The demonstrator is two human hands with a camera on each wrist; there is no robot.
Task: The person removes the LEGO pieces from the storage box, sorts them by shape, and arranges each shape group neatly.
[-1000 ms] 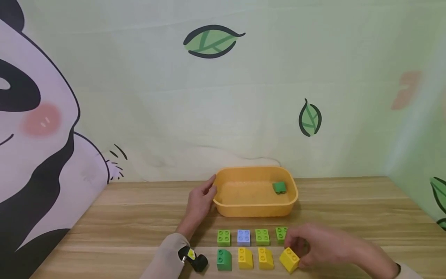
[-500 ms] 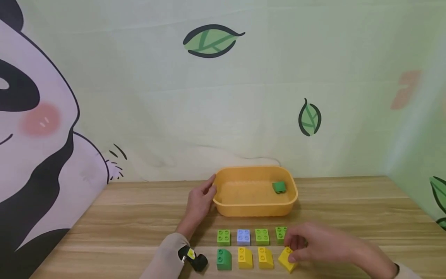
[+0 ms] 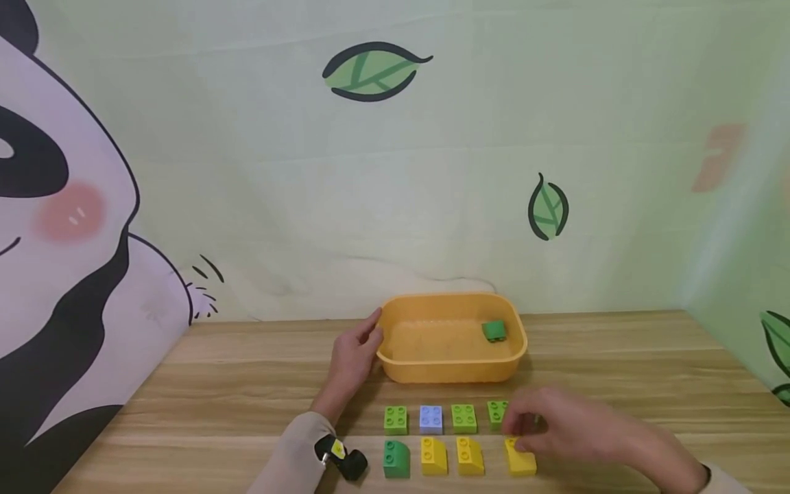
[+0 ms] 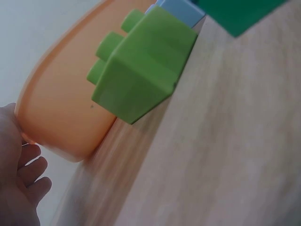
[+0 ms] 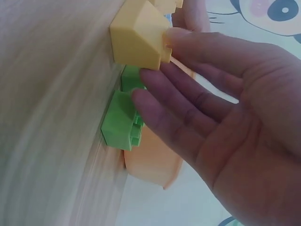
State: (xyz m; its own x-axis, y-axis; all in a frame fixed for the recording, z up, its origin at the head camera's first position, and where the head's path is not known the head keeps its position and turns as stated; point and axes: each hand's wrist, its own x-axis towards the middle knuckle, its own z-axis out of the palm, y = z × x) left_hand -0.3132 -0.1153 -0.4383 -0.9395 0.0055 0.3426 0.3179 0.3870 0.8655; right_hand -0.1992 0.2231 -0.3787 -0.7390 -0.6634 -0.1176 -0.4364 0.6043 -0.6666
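Note:
In the head view, my left hand [image 3: 353,353] rests against the left end of an orange plastic basin [image 3: 453,372], its fingers fairly straight at the rim. My right hand [image 3: 555,425] is over a yellow sloped building block [image 3: 522,464] at the near row's right end. In the right wrist view, the thumb touches that yellow block [image 5: 134,40] near its studs, while the other fingers extend loosely beside it. A light green block [image 3: 497,414] lies just beyond the right fingertips, partly covered by them. A dark green block [image 3: 494,331] lies inside the basin.
The far row also has two light green blocks [image 3: 396,420] and a blue block [image 3: 431,419]. In the near row are a dark green block [image 3: 396,459] and two more yellow sloped blocks [image 3: 434,457]. A printed cloth wall [image 3: 278,192] stands behind the wooden table [image 3: 629,370].
The yellow block at the right has turned from a slant to nearly straight and shifted slightly right. My right thumb has moved up to its far edge. My left hand stays at the basin.

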